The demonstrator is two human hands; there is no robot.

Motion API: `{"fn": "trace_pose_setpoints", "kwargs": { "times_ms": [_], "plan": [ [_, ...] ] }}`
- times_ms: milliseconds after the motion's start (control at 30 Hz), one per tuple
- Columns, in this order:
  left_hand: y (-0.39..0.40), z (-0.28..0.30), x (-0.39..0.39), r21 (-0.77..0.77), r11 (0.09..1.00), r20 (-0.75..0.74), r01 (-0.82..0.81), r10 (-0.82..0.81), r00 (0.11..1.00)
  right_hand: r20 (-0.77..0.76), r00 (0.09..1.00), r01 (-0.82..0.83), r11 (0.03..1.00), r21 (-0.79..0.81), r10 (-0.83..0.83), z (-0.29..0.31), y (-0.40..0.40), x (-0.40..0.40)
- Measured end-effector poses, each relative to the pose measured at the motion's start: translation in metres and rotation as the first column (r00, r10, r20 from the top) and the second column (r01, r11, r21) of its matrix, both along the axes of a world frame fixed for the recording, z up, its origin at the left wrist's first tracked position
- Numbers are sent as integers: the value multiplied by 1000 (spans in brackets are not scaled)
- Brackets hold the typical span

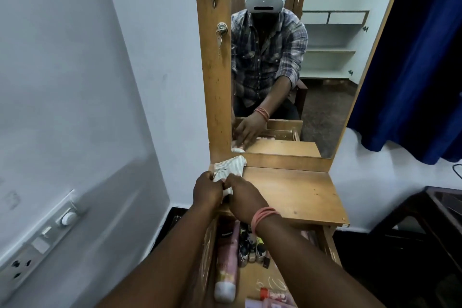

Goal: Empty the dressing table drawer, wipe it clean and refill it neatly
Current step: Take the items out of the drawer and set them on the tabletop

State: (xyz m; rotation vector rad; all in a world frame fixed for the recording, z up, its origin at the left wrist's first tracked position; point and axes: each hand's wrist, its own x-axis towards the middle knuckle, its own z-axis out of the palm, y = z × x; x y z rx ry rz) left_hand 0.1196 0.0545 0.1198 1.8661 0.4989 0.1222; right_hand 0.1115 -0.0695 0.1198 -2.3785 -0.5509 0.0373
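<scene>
A white striped cloth [231, 166] lies on the back left corner of the wooden dressing table top [295, 195]. My left hand [207, 189] and my right hand [243, 197] both grip its near edge, close together. Below the top, the drawer [330, 247] stands pulled out. Inside it lie a tall pink bottle [226, 265] along the left side, several small dark bottles [250, 247] in the middle and pink tubes [272, 295] at the near end. My forearms hide part of the drawer.
A mirror [325, 57] in a wooden frame rises behind the table top, with a key in a lock [221, 29] on its left. A white wall with a switch panel [42, 240] is on the left. A blue curtain [420, 57] and a dark chair [430, 220] are on the right.
</scene>
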Motion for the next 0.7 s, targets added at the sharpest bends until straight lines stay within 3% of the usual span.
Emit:
{"fn": "trace_pose_setpoints", "kwargs": {
  "times_ms": [67, 200, 267, 333, 433, 533, 600, 700],
  "plan": [
    [6, -9, 3, 87, 996, -31, 9, -6, 1000, -46, 999, 6, 1000, -28, -8, -5, 8, 3],
    [0, -19, -3, 230, 973, 34, -13, 6, 999, -93, 996, 16, 998, 61, -11, -12, 9, 9],
    [-6, -21, -7, 244, 970, 43, -19, 9, 999, -162, 986, -19, 993, 118, 38, -15, 0, 9],
    [-10, -20, -14, 201, 977, 48, -64, 56, 997, -253, 967, 34, 961, 274, 38, -17, -12, 3],
    [-17, -15, -46, 252, 950, 167, -182, 143, 976, -205, 967, 230, 860, 456, -149, -17, -34, -24],
    [-29, -27, -88, 294, 945, 275, -146, 63, 959, -170, 929, 367, 753, 547, -329, -22, -56, -55],
    [-39, -40, -112, 323, 946, 252, -38, -48, 966, -194, 925, 381, 783, 492, -328, -29, -68, -81],
    [-50, -58, -140, 457, 887, 239, 66, -194, 952, -178, 937, 339, 907, 250, -301, -42, -78, -121]
  ]
}}
